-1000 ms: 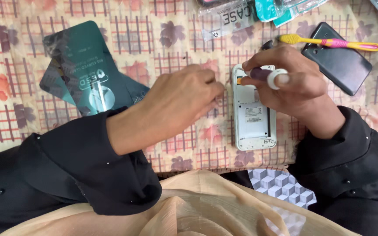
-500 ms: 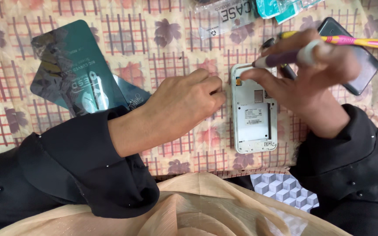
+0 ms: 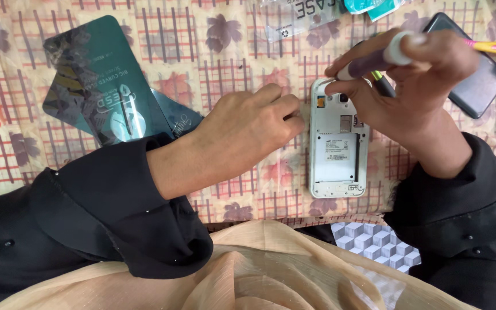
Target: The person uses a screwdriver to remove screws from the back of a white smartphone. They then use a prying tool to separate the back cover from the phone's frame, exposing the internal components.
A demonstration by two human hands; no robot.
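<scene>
So the opened white phone [image 3: 338,140] is lying back-up on the worktop [image 3: 213,63], which has a floral check cloth over it, and the phone's long axis runs straight away from the person, top end farthest off. It sits right between the two hands. The left hand [image 3: 248,129] is curled shut with its fingertips pressed against the phone's left edge near the top, pinning it. The right hand [image 3: 414,92] is just above the top right corner, closed on a purple-handled tool [image 3: 374,60] whose thin tip comes down at the top left corner of the phone. Both are about equally close, left touching, right hovering. Count-wise: one opened phone, one dark phone [image 3: 472,66] off to the right, one yellow and pink toothbrush [image 3: 495,47] across it, and two teal packets [image 3: 101,80] stacked on the left.
</scene>
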